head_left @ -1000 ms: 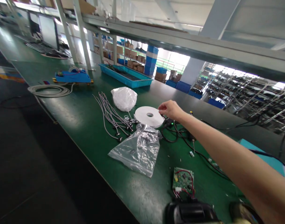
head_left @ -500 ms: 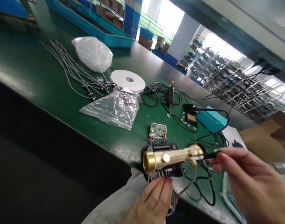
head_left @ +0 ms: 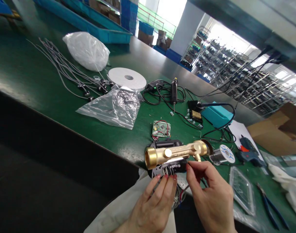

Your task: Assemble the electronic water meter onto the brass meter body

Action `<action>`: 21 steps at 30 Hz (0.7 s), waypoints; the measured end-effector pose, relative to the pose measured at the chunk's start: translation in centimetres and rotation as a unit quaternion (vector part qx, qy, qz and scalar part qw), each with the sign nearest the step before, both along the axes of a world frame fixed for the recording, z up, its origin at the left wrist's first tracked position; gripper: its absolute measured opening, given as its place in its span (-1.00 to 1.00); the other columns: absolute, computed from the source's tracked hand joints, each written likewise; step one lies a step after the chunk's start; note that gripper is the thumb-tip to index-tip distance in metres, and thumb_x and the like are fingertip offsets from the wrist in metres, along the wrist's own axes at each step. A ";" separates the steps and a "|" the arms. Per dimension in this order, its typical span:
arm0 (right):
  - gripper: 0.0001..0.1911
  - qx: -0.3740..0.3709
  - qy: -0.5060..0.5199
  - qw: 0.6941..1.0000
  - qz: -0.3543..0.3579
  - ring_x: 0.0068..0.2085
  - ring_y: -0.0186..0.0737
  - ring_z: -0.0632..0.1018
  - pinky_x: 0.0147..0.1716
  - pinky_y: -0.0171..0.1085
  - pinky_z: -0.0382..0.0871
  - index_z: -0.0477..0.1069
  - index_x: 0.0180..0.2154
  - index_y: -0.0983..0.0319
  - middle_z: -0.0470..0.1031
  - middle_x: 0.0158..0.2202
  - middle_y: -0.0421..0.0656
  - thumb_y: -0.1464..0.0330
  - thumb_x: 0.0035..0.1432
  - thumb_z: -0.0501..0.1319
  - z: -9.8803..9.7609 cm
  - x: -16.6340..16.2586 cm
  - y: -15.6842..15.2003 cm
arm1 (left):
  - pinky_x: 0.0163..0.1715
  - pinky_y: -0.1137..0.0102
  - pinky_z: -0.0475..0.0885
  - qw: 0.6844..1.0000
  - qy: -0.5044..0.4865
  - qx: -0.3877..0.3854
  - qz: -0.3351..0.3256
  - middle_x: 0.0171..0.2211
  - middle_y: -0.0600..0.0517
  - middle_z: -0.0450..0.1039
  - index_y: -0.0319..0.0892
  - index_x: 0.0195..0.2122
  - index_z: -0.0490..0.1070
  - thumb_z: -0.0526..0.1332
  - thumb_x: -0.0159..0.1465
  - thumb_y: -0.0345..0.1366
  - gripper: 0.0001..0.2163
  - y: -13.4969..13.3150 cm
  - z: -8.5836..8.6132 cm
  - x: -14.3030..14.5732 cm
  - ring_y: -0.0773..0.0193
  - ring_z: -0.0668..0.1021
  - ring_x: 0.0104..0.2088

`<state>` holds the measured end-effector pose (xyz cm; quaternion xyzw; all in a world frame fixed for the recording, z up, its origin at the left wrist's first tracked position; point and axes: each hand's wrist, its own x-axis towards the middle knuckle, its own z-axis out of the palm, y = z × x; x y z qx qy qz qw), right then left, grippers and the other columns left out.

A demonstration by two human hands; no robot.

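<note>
A brass pipe fitting (head_left: 174,153) with a threaded left end sits on a black housing (head_left: 166,144) at the near edge of the green bench. My left hand (head_left: 154,204) grips the underside of that assembly, fingertips curled against it. My right hand (head_left: 212,195) is beside it, thumb and forefinger pinched just under the fitting's right end on something small I cannot make out. Thin wires hang below the housing between the two hands.
A small circuit board (head_left: 161,128) lies just behind the assembly. Further back are a clear plastic bag (head_left: 114,108), a white tape roll (head_left: 126,77), grey cables (head_left: 65,72), a white bag (head_left: 86,51), a soldering iron (head_left: 173,90), a teal station (head_left: 215,116), a solder spool (head_left: 225,154), pliers (head_left: 271,207) and a cardboard box (head_left: 281,134).
My right hand left the white tape roll and came back to the brass fitting; in the last half second it moved from the right end to just beneath it. The view dropped toward the near edge.
</note>
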<state>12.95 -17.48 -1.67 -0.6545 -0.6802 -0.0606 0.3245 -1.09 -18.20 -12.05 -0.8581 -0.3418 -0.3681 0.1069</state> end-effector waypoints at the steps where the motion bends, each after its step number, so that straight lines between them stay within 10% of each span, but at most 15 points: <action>1: -0.96 0.003 -0.009 1.000 -0.001 -0.57 -0.46 0.43 -0.56 -0.47 0.32 0.41 -0.33 0.21 0.42 -0.54 -0.31 0.38 0.15 0.19 0.0 -0.1 0.0 | 0.30 0.21 -0.10 1.000 0.004 -0.002 -0.001 0.17 -0.08 0.25 -0.31 0.09 0.34 0.01 0.29 -0.43 -0.64 0.0 -0.1 0.0 0.17 0.21 0.20; 12: -0.92 0.051 -0.129 0.990 0.027 -0.52 -0.39 0.47 -0.51 -0.42 0.35 0.38 -0.32 0.24 0.40 -0.54 -0.24 0.43 0.20 0.12 0.1 -1.8 0.1 | 0.30 0.22 -0.05 1.000 -0.022 0.002 -0.012 0.15 -0.09 0.27 -0.33 0.07 0.35 0.06 0.27 -0.45 -0.66 0.0 0.1 -0.1 0.15 0.19 0.22; 21: -0.74 0.037 -0.206 0.965 0.155 -0.14 -0.21 0.56 -0.12 -0.28 0.42 0.40 -0.05 0.33 0.57 -0.16 -0.06 0.49 0.20 0.14 -2.2 -1.0 -1.6 | 0.30 0.17 -0.11 1.000 0.004 -0.004 -0.024 0.17 -0.07 0.26 -0.31 0.13 0.29 0.06 0.30 -0.39 -0.63 -0.7 -0.5 -0.7 0.11 0.13 0.26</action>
